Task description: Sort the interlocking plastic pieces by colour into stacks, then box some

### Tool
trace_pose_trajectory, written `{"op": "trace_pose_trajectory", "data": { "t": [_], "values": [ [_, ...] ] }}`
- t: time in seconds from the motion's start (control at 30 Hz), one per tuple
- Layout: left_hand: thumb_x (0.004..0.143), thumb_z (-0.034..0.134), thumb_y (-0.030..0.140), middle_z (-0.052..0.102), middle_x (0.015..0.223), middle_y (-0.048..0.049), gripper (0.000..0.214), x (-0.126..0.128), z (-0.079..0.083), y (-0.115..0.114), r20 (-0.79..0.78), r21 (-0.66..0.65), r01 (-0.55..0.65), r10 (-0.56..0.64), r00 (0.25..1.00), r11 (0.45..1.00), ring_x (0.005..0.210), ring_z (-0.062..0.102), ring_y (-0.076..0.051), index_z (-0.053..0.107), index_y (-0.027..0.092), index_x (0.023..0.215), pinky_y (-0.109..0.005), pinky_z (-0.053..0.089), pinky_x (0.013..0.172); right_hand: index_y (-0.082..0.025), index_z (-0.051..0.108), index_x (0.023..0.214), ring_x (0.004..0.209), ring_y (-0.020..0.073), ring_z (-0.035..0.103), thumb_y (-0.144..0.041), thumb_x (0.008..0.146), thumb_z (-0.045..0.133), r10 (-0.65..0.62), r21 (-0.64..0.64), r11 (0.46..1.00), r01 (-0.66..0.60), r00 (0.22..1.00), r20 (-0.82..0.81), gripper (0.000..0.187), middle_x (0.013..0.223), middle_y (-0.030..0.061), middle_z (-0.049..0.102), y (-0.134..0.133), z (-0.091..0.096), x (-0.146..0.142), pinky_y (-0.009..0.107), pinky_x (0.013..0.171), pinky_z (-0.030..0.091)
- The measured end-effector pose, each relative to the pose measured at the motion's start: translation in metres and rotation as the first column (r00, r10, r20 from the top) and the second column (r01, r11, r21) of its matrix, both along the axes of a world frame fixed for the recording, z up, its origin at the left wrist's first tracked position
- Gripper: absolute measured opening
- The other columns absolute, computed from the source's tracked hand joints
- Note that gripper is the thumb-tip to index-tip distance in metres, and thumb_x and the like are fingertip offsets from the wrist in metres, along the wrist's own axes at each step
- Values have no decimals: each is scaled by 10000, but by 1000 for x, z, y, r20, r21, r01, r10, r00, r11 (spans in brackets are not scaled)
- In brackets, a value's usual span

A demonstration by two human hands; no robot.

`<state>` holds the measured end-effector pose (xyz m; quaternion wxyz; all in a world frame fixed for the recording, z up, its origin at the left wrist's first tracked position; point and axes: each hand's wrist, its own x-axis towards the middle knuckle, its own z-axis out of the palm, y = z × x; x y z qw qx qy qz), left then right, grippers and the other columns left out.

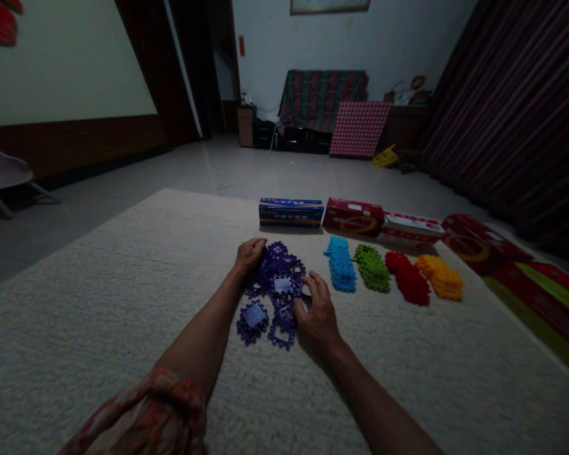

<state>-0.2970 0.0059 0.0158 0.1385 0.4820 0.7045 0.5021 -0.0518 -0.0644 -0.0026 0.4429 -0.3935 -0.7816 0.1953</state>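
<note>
"Mat (137, 316) at the bottom of everything, I take it?"

"Yes, pale and textured. On it, beyond the hands, stand a red box (353, 217), a white-topped box (411, 229) to its right and a blue box (291, 213) to its left."

"Where are the purple pieces (281, 286)?"

"In an overlapping pile on the mat, between the two hands."

"How are the fingers set?"

"Left hand (250, 256): curled in at the pile's upper left edge; I can't tell whether they grip anything. Right hand (317, 308): thumb and fingers parted at the right edge; a hold on a piece, I can't tell either."

"And smaller still?"

"To the right, the light-blue stack (341, 265), green stack (372, 268), red stack (408, 278) and yellow stack (440, 277)."
</note>
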Motion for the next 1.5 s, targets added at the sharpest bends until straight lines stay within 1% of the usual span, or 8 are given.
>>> {"op": "trace_pose_trajectory", "data": {
  "t": [0.13,0.23,0.4,0.5,0.93,1.23,1.37,1.5],
  "values": [
    [892,501,328,782,1050,-57,344,-3,-5,5,43,37,-2,0,999,999,978,718,-204,776,190,1047,-335,554,926,-179,585,1255,1322,290,513,-150,826,539,6,-6,1000,-6,1000,-3,432,1394,166,546,-2,1,1,522,1126,444],
    [858,513,235,768,1119,-62,359,-7,-3,6,-54,39,-15,17,998,999,1041,707,-214,761,205,1116,-362,542,980,-182,587,1254,1327,290,505,-156,828,540,-14,-11,1000,14,1000,1,430,1400,162,542,-3,1,0,526,1126,442],
    [815,548,162,779,1079,-65,323,-5,5,2,-348,-144,152,-194,917,978,1087,693,-247,800,243,999,-367,503,1044,-187,599,1246,1298,304,519,-169,824,532,-50,37,998,48,998,50,428,1347,161,577,-3,-1,0,545,1117,435],
    [809,591,183,779,1050,-62,282,1,8,-2,-390,-180,206,-262,883,962,1058,698,-256,804,260,977,-370,508,1028,-171,603,1248,1303,342,502,-203,805,564,-109,62,993,102,987,118,446,1353,182,573,-2,-1,3,571,1103,420],
    [730,668,189,766,901,-62,358,-1,8,-2,-103,-166,295,-314,944,941,823,694,-209,794,207,1065,-342,554,836,-188,645,1154,1181,307,592,-163,797,544,1,77,997,-15,982,187,372,1231,141,675,-1,4,7,497,1009,441],
    [704,641,256,776,833,-69,373,-3,9,-3,249,-126,288,-251,935,949,771,694,-193,789,148,1029,-303,545,757,-188,670,1051,1081,270,638,-184,816,575,22,-4,1000,-22,999,47,254,1114,118,690,-1,13,9,457,973,497],
    [706,640,216,783,873,-61,336,-3,7,0,230,-96,277,-249,941,956,800,700,-187,792,166,1002,-305,542,806,-203,676,1035,1072,250,649,-158,842,536,35,16,999,-35,999,39,242,1095,106,695,-1,13,10,432,972,517],
    [697,643,141,789,941,-64,283,-2,6,4,126,-58,256,-247,961,965,882,710,-205,807,199,920,-323,528,905,-187,665,1122,1207,275,601,-177,851,533,-17,43,999,14,998,65,302,1260,146,655,1,8,10,467,1052,484]
  ]
}}
